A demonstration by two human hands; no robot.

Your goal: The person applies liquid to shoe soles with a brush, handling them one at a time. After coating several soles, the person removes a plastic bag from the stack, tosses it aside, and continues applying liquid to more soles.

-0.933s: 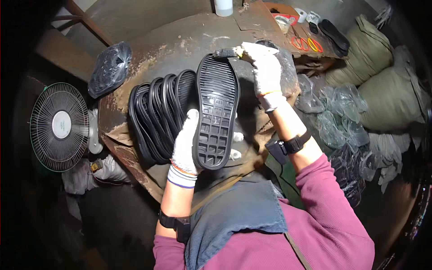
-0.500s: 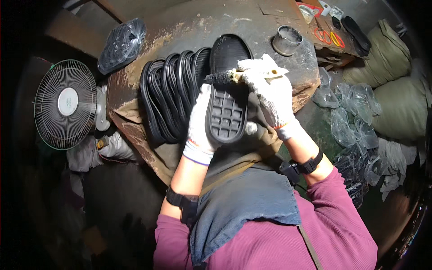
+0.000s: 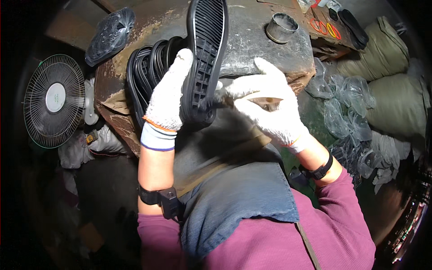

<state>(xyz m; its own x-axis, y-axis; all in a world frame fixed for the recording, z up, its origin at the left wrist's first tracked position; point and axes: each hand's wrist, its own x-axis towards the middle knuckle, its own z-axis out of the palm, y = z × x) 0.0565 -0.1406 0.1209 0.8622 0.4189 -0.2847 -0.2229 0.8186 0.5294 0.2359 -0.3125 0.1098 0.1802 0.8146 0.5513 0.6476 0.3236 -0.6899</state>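
Note:
My left hand [image 3: 164, 99], in a white knit glove, grips a black rubber shoe sole [image 3: 208, 36] by its left edge. The sole stands nearly upright in the picture, its ribbed and gridded side showing. In my gloved right hand [image 3: 275, 105] is a brush [image 3: 264, 99] with a pale handle, fingers closed round it. Its dark bristles are blurred by motion and meet the sole's lower right edge. Left of the held sole, several more black soles [image 3: 140, 74] stand packed in a row on the worn table [image 3: 252, 54], partly hidden by my left hand.
A round metal can [image 3: 281, 29] stands at the table's far right. Plastic-wrapped dark goods [image 3: 110, 36] lie at the far left, beyond a fan [image 3: 56, 97]. Scissors [image 3: 318, 26] rest on a side bench. Clear plastic bags [image 3: 348, 101] and stuffed sacks [image 3: 391, 108] crowd the right.
My left hand has raised and tilted the sole farther up the view. The brush has moved from across the sole's middle down to its lower right edge.

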